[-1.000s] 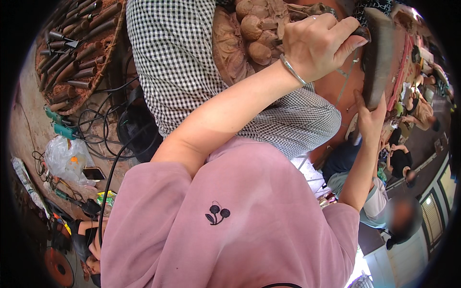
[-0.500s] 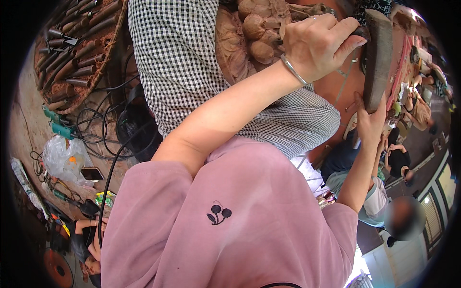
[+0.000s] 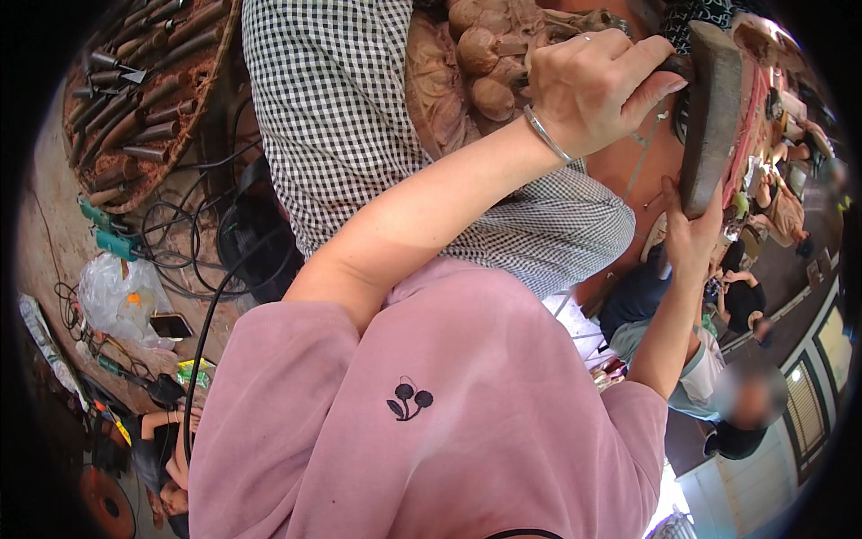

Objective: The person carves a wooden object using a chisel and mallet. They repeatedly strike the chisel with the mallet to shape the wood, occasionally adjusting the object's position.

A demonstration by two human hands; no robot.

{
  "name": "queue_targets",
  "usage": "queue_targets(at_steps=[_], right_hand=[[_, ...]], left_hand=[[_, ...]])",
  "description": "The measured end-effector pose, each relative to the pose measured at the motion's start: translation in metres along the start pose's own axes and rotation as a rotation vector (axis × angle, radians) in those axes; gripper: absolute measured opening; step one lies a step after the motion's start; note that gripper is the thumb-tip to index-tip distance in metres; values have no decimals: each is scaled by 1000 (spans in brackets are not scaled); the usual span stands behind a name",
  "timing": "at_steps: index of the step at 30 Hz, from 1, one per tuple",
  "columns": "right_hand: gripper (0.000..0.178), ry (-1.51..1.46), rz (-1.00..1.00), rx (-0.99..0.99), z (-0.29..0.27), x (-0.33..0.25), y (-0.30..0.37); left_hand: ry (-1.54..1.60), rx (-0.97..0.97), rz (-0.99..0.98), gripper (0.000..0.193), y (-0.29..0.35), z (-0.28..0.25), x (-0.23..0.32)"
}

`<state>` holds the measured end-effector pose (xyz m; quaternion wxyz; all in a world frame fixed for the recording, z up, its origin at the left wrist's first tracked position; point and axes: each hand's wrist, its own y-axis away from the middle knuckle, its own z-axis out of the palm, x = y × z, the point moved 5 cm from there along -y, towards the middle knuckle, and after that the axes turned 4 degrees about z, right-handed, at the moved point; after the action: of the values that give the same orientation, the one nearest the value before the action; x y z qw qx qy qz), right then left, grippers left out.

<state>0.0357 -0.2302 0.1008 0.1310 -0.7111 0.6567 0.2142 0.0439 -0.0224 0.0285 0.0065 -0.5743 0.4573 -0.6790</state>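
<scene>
I count one long, dark-brown wooden mallet [image 3: 712,121], one carved brown wooden sculpture [image 3: 478,54] with at least three rounded lumps, and two bare hands. The left arm crosses above the black-and-white checked trousers [image 3: 337,108], and the left hand [image 3: 600,90] is clenched around the mallet's dark handle [image 3: 680,65]. The right hand [image 3: 691,238] reaches up to the block's lower end; whether its fingers grip that or something behind, I can't tell. The mallet is at the person's right, its head's long axis nearly upright, top leaning slightly right.
</scene>
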Motion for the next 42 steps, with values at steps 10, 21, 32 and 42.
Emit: queue_targets(at_steps=[10, 21, 32, 42], right_hand=[[37, -111, 0, 42, -2, 12, 1], [37, -73, 27, 27, 1, -3, 7], [37, -104, 42, 14, -4, -5, 6], [32, -126, 53, -19, 3, -9, 9]], left_hand=[[44, -20, 3, 29, -2, -8, 3], [167, -62, 50, 22, -6, -17, 3], [196, -86, 11, 25, -6, -21, 0], [230, -96, -18, 25, -10, -24, 19]])
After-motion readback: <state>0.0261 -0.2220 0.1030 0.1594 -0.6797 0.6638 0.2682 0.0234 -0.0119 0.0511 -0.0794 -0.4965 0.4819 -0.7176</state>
